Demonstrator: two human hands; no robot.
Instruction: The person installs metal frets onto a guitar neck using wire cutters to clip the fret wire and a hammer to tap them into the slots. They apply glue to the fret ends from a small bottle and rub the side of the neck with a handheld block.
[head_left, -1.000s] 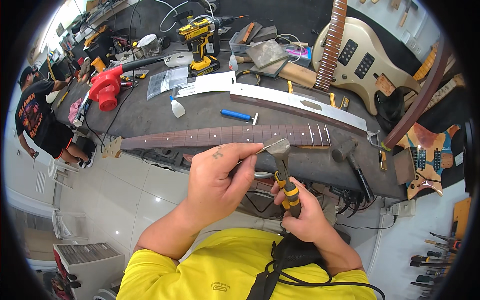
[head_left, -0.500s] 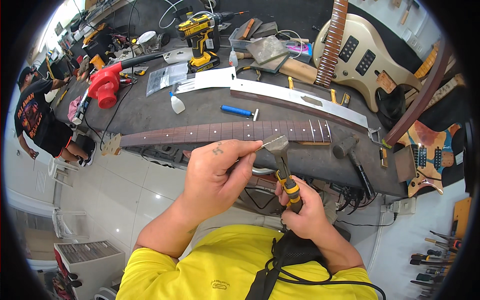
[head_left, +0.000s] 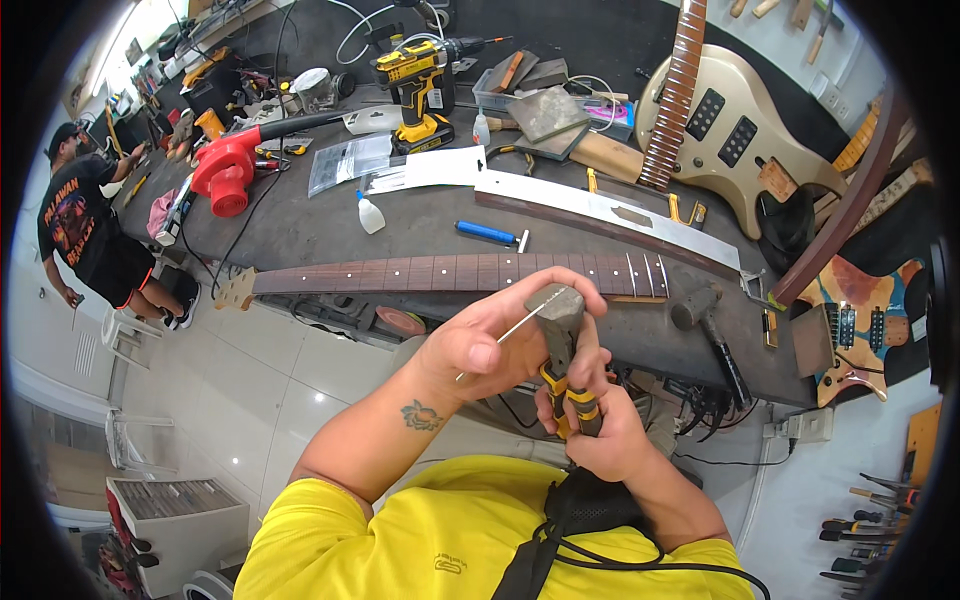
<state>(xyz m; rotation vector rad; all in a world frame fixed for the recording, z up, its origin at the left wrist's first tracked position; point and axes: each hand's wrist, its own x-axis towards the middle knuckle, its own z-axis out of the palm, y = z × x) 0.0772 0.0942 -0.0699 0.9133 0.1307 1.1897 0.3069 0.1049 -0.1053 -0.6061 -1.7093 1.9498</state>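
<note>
Metal strip [head_left: 517,328], thin, silvery and nearly straight, slanted up from behind the left thumb to the flat head of the pliers [head_left: 563,335], above the near edge of the bench. The left hand [head_left: 512,362] made a loose arch, its index finger bowed over the far side of the pliers' head and other fingers bent along its side; whether the thumb pinched the strip or merely lay across it, I could not tell. Lower down, the right hand [head_left: 612,437] was clenched around the handles, which had smooth yellow and black grips, while the head was broad, flared and dull grey.

Just beyond lay a long, tapering guitar neck [head_left: 440,274] of dark, grained wood, dotted with pale round inlays, a few bright metal frets crossing its right end. A mallet [head_left: 712,330] with a blunt grey head and black handle rested near that end. A slim blue-handled tool [head_left: 487,231] and a soft-looking white bottle [head_left: 370,214] lay on the matte grey bench [head_left: 420,225].
</note>
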